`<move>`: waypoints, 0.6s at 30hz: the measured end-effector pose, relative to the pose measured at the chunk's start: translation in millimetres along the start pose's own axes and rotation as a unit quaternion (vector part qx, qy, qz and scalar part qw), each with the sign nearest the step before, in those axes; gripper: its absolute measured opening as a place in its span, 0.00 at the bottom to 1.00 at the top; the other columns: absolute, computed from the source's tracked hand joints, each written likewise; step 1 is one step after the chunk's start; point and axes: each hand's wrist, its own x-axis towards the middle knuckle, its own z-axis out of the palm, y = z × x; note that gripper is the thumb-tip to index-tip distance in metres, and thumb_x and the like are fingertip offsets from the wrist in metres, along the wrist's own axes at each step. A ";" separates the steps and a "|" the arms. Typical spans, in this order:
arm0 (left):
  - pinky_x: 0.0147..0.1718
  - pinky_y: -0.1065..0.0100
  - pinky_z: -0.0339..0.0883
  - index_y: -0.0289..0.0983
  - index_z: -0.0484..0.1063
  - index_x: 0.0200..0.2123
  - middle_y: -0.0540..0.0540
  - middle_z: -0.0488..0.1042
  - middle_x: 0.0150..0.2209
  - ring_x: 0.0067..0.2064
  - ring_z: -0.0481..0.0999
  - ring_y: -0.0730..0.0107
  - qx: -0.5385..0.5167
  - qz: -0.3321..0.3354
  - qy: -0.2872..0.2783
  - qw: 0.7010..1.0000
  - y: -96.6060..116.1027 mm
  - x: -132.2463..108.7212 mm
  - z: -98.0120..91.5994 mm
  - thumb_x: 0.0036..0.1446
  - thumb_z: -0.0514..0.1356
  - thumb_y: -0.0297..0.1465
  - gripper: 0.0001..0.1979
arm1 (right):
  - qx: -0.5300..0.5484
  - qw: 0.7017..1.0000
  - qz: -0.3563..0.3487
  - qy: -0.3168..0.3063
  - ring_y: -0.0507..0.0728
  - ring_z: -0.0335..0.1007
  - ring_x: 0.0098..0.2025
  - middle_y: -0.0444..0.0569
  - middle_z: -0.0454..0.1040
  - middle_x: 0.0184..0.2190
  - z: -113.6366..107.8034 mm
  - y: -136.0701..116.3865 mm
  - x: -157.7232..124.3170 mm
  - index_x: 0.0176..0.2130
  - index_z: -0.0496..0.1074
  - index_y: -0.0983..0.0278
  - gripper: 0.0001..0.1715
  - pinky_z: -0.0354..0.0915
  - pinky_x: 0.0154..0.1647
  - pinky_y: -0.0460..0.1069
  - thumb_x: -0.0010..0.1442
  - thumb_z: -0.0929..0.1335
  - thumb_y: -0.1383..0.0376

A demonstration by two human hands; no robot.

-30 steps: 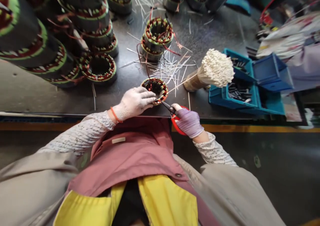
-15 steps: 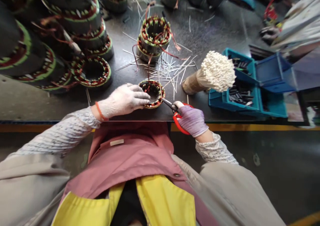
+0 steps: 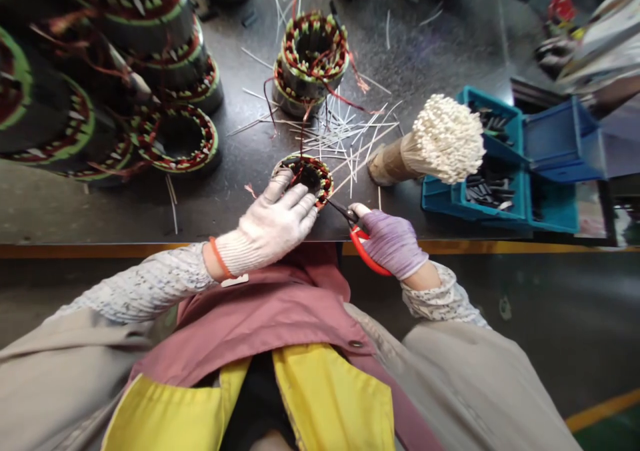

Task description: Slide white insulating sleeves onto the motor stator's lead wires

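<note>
Now | hands: left point(image 3: 275, 228) spread over upward-facing ring point(image 3: 326, 182); right point(image 3: 394, 241) wrapped round scissors point(image 3: 352, 217), tips forward-left

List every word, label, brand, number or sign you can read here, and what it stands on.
None: no text can be read.
Pale strip on the apron: no lettering can be made out.
Scissors in the right hand, wire-wound ring, blue bins: any marks are too small or blurred to read.
</note>
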 end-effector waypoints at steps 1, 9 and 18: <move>0.65 0.48 0.58 0.40 0.76 0.49 0.46 0.78 0.52 0.55 0.74 0.60 0.007 0.001 -0.005 1.000 2.4 2.7 -1.0 0.68 0.46 0.24 0.20 | 0.014 1.000 -0.004 -0.007 0.60 0.76 0.41 0.54 0.80 0.41 4.1 2.5 0.3 0.60 0.70 0.64 0.28 0.62 0.35 0.48 0.62 0.64 0.60; 0.55 0.42 0.66 0.36 0.69 0.61 0.34 0.78 0.40 0.44 0.78 0.50 0.014 -0.062 -0.094 0.994 20.4 37.6 20.4 0.64 0.50 0.22 0.23 | 0.097 0.987 0.028 0.122 0.61 0.77 0.44 0.54 0.79 0.47 26.8 22.0 20.6 0.59 0.70 0.65 0.30 0.70 0.42 0.50 0.58 0.66 0.61; 0.45 0.53 0.67 0.38 0.68 0.61 0.39 0.76 0.34 0.37 0.78 0.58 -0.023 -0.010 -0.100 0.995 9.6 37.2 31.6 0.67 0.48 0.23 0.22 | 0.185 0.977 -0.021 0.102 0.60 0.77 0.43 0.56 0.79 0.46 31.0 15.4 49.2 0.58 0.71 0.68 0.31 0.71 0.45 0.51 0.57 0.64 0.63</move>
